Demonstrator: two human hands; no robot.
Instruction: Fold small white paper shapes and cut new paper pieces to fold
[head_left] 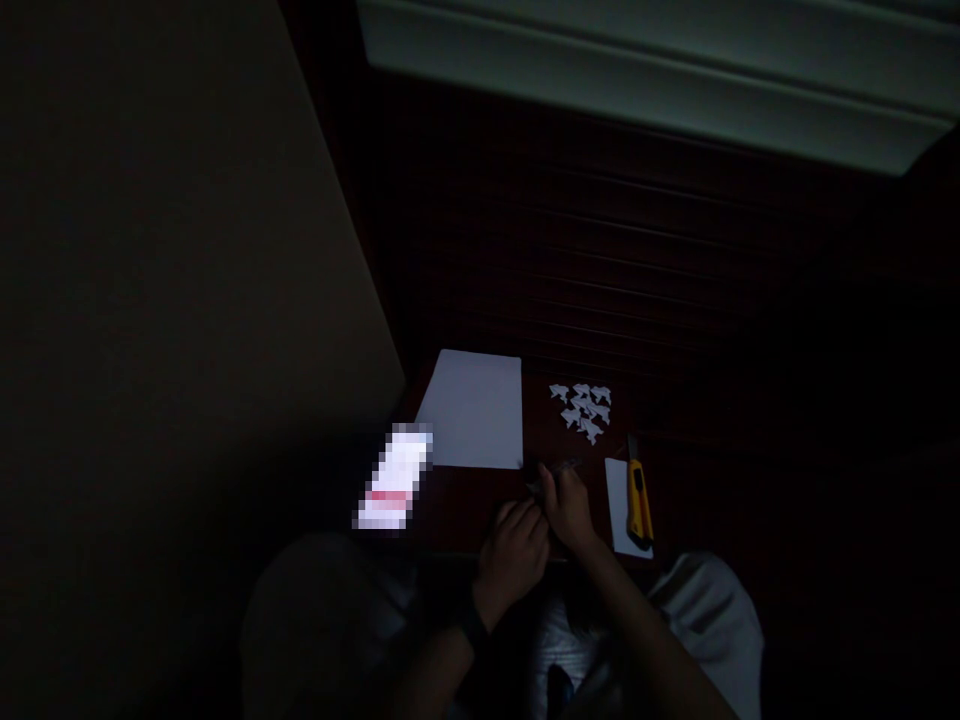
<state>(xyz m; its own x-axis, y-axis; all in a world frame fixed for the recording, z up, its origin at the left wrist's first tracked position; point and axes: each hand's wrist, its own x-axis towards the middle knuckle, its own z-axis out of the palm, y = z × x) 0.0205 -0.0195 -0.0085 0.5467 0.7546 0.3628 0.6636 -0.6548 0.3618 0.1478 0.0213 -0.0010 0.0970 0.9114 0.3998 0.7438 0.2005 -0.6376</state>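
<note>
Over dark wood (pixel 465 505), right fingers (pixel 548 484) pinch a slim, greyish, pen-like object (pixel 567 465); left fingers (pixel 520 514) curl, grip unclear.

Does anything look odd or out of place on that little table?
Yes: the yellow knife at right lies partly over a small white paper, its blade apparently out. The glowing patch at left looks odd too, broken into coarse squares.

Left hand (pixel 516 545) beside right hand (pixel 570 508) (both curled)
</note>
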